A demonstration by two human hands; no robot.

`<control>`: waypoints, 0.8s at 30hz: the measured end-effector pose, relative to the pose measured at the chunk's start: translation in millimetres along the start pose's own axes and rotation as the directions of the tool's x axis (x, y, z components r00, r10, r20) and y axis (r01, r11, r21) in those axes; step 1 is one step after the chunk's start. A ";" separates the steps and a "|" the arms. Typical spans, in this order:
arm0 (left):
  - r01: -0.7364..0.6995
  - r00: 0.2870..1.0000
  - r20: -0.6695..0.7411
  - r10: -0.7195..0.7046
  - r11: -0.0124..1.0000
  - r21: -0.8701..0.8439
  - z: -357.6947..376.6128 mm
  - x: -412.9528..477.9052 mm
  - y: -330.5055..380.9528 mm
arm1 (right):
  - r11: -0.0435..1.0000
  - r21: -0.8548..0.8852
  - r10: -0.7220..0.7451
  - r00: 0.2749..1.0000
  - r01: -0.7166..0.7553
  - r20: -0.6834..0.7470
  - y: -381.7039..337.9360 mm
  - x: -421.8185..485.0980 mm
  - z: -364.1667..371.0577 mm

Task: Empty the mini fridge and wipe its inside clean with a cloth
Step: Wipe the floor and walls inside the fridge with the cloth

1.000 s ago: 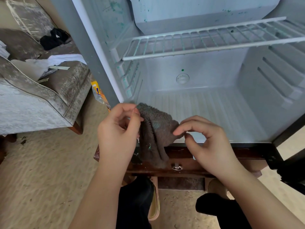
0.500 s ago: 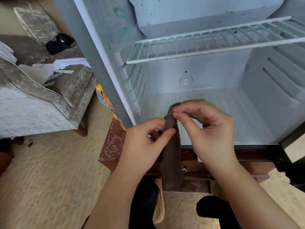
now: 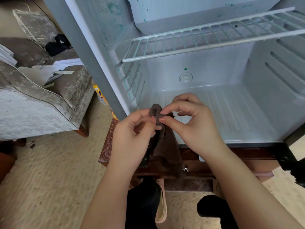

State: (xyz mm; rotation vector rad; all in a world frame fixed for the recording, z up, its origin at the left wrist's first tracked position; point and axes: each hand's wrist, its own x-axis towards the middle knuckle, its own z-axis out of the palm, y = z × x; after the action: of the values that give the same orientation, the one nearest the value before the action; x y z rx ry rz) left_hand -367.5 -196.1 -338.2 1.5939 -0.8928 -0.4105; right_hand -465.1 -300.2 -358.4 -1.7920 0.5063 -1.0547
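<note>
Head view: left hand and right hand both pinch the top of a dark brown terry cloth, fingertips curled tight. Cloth hangs below the pinch. Open white mini fridge floor lies just behind; white wire shelf above.

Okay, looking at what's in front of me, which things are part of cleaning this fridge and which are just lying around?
Part of the job:
mini fridge
wire shelf
brown cloth, pinched by left hand and right hand

Just lying about:
armchair
black clothing on it
papers on it
orange packet beside the fridge
</note>
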 end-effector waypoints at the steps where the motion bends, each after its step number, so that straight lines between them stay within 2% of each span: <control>1: 0.002 1.000 0.008 -0.002 1.000 0.010 -0.2 0.1 0.6 | 1.000 -0.018 -0.024 1.000 0.024 -0.011 1.1 1.5 0.0; 4: 0.016 1.000 -0.004 -0.016 0.997 0.079 -2.0 0.6 0.3 | 1.000 0.017 -0.026 0.998 0.025 0.058 2.1 3.4 0.1; 6: 0.003 0.994 -0.106 0.018 0.980 0.198 -4.2 0.7 -1.8 | 0.996 0.076 0.035 0.997 -0.040 0.066 3.8 8.0 5.6; 8: 0.000 0.961 -0.266 0.078 0.960 0.280 -8.6 0.3 -4.3 | 0.989 0.107 0.110 0.991 -0.102 -0.070 11.0 20.5 14.4; 10: -0.005 0.904 -0.409 0.126 0.959 0.284 -16.0 0.2 -5.6 | 0.983 0.088 0.179 0.958 -0.163 -0.226 21.7 38.6 21.8; 12: 0.010 0.852 -0.499 0.157 0.949 0.314 -24.5 4.2 -7.4 | 0.980 0.064 0.200 0.935 -0.189 -0.293 32.1 58.1 28.1; 16: 0.014 0.859 -0.484 0.169 0.936 0.352 -35.9 15.9 -16.4 | 0.985 0.042 0.171 0.915 -0.167 -0.366 51.3 93.6 45.3; 19: 0.001 0.886 -0.438 0.155 0.942 0.336 -42.4 20.7 -22.0 | 0.986 0.075 0.163 0.928 -0.147 -0.334 61.0 110.2 63.7; 24: -0.005 0.916 -0.382 0.127 0.953 0.303 -49.7 28.1 -29.9 | 0.999 -0.045 -0.012 0.960 -0.001 -0.280 76.0 113.9 80.6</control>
State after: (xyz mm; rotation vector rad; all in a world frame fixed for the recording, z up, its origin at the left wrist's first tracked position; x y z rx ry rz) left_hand -305.3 -183.1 -348.9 1.8295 -0.7112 0.1082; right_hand -328.0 -374.2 -389.3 -1.6904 0.7013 -1.3197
